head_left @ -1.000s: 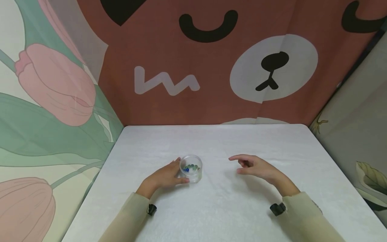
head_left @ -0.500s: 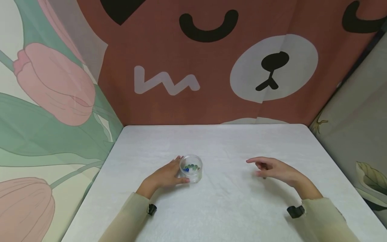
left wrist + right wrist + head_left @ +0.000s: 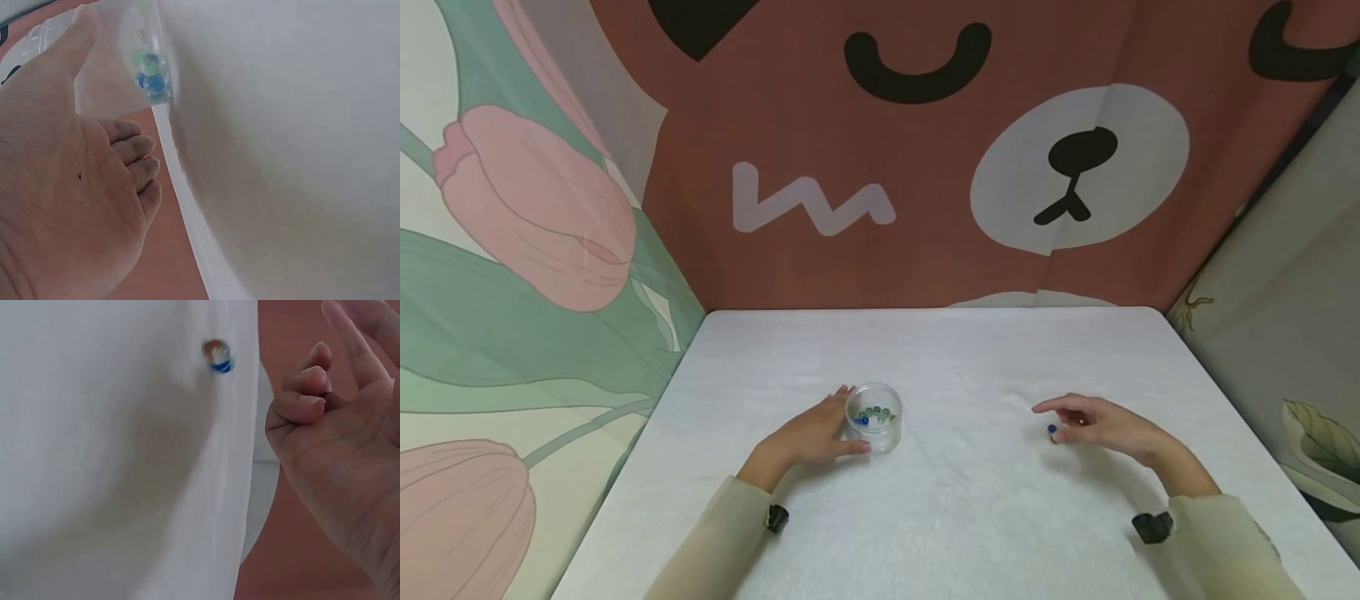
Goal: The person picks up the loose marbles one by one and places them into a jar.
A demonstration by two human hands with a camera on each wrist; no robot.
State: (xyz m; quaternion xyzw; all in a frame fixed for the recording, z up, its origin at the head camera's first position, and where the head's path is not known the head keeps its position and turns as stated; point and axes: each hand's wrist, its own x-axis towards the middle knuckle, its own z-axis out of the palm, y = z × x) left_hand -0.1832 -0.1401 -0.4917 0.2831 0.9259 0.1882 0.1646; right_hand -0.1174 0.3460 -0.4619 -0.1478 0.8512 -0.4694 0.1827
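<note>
With thumb and fingers around its side, my left hand [image 3: 808,433] holds a clear plastic cup [image 3: 886,442] standing on the table. Several green and blue marbles [image 3: 150,74] lie at the cup's bottom. To the right, my right hand [image 3: 1101,425] hovers low over the table, index finger and thumb extended and apart. The other fingers [image 3: 309,378] are loosely curled; whether something small lies behind them is hard to tell. A blue marble [image 3: 1052,429] rests on the cloth by the thumb tip. In the right wrist view it is blurred, with blue, white and brown colours.
A white cloth [image 3: 955,517] covers the table. Behind stands a brown curtain [image 3: 805,275] with a bear print, and a flowered curtain [image 3: 535,208] hangs at the left. Each wrist wears a small black camera [image 3: 1152,527].
My right hand has moved right, away from the cup, and slowed near the blue marble, which now shows beside the thumb. My left hand and the cup stay in place.
</note>
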